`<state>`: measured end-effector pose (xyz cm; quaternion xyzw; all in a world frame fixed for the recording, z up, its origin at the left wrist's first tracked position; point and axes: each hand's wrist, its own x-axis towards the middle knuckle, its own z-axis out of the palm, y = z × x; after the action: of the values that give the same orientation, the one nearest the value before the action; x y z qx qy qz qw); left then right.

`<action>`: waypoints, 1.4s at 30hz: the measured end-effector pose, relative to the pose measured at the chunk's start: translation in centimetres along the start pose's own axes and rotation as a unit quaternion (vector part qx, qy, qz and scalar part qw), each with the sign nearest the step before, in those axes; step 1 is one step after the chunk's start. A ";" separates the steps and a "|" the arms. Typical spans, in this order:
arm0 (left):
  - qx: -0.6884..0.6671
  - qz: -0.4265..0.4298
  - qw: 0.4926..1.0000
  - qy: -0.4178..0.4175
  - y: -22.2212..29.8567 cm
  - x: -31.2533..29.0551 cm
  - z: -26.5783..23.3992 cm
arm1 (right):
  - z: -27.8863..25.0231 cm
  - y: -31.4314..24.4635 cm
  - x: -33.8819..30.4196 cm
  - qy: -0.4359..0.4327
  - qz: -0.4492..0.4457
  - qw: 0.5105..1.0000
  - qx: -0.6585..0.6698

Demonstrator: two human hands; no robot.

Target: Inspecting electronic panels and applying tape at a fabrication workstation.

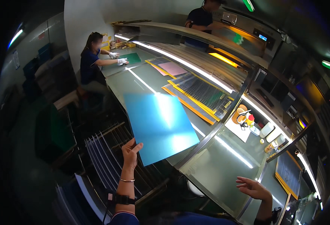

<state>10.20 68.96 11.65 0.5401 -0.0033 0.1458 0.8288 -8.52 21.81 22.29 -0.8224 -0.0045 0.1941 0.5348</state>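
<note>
A flat, glossy blue panel [150, 127] is raised in front of me, tilted, with bright lamp reflections across it. My left hand [130, 153] pinches its lower left edge, thumb on the near face; the fingers behind are partly hidden. Over the grey worktable [210, 168], my right hand [253, 188] hovers with fingers stretched out and nothing in it. Below the panel, a rack [105, 150] holds several upright thin sheets. Part of the table behind the panel is hidden.
Yellow-framed mesh screens [202, 93] lie along the table's far side. Bottles [266, 129] and a tape roll [241, 119] stand at the right. A gloved co-worker [91, 60] handles a green panel [131, 58]; another person [200, 22] stands behind the lit shelf.
</note>
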 end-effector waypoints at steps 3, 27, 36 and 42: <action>0.242 0.127 0.960 -0.061 6.6 -5.8 4.9 | 0.4 1.3 -1.4 0.016 0.028 0.999 -0.006; -0.167 -0.490 0.855 -0.016 -10.3 -22.8 8.2 | 20.2 8.6 6.4 0.101 -0.123 0.897 -0.412; -0.200 -0.483 0.851 -0.048 -9.6 -23.4 8.4 | 19.2 6.6 5.3 0.057 -0.086 0.916 -0.388; -0.189 -0.456 0.867 -0.066 -8.6 -24.1 9.9 | 19.6 9.1 4.8 0.095 -0.138 0.894 -0.416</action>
<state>-9.23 51.10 4.14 0.3233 0.1609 -0.2880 0.8870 -12.20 36.14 5.87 -0.9755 -0.1470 0.0195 0.1628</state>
